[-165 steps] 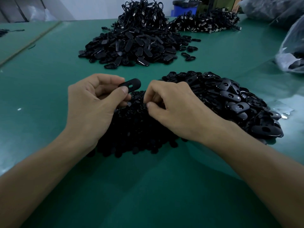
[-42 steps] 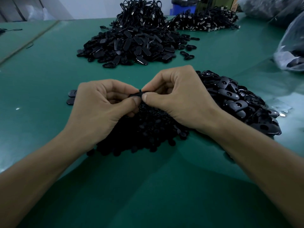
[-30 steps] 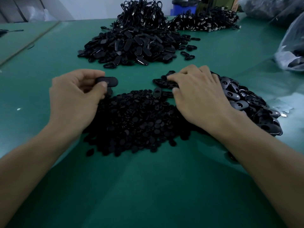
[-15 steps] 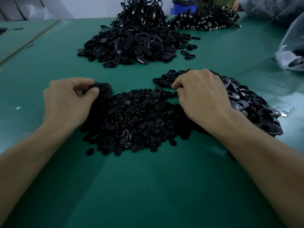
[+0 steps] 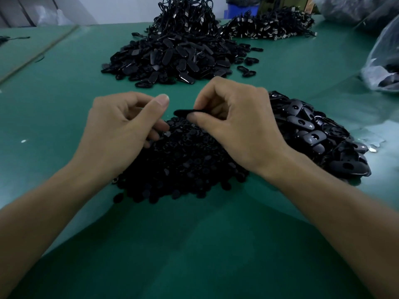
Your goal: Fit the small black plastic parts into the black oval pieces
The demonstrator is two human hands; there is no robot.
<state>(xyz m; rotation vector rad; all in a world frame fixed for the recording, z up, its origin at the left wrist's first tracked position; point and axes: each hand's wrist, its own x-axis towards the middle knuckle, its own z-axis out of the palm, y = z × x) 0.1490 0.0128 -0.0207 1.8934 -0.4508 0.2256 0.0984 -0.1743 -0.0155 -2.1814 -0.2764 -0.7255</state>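
The right hand [image 5: 233, 126] pinches a black oval piece [image 5: 181, 113] between thumb and forefinger, edge-on above the heap of small parts [image 5: 183, 165] on the green bench [image 5: 64, 104]. The left hand [image 5: 116, 130] is just beside it, its fingers [image 5: 158, 127] curled and thumb lifted; I cannot tell whether they hold a part.

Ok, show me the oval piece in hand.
Head view, centre: the black oval piece is pinched in the right hand, over the far edge of the small-parts pile, beside the left hand.
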